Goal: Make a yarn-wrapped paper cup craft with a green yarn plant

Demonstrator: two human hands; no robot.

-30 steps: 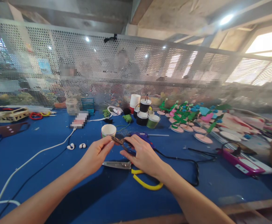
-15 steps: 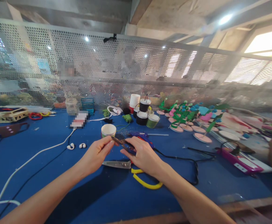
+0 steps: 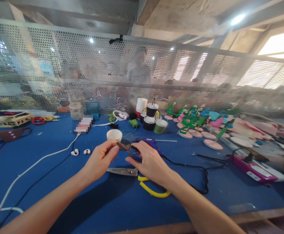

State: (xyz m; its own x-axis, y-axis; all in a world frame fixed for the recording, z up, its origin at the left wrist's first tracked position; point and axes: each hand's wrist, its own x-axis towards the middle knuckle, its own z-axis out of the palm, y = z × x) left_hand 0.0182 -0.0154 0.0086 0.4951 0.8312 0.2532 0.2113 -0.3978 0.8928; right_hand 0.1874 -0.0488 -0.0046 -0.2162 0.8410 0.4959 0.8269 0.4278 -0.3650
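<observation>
My right hand is wrapped round a pair of dark pliers, whose jaws point left. At the jaw tips my left hand is closed in a pinch of thumb and forefinger; what lies between them, if anything, is too small to make out. Just behind the fingers stands a white paper cup. Below the hands, scissors with yellow handles lie on the blue table, partly covered by my right hand. A blue glue gun rests behind that hand.
Small black and green buckets and stacked white cups stand at the back. Green craft plants on pink discs crowd the right, near a purple power strip. A white cable and earbuds lie left. A perforated screen borders the table.
The whole scene has shifted slightly to the right in view. Both hands stay together at the pliers, with only a small change in the angle of the jaws.
</observation>
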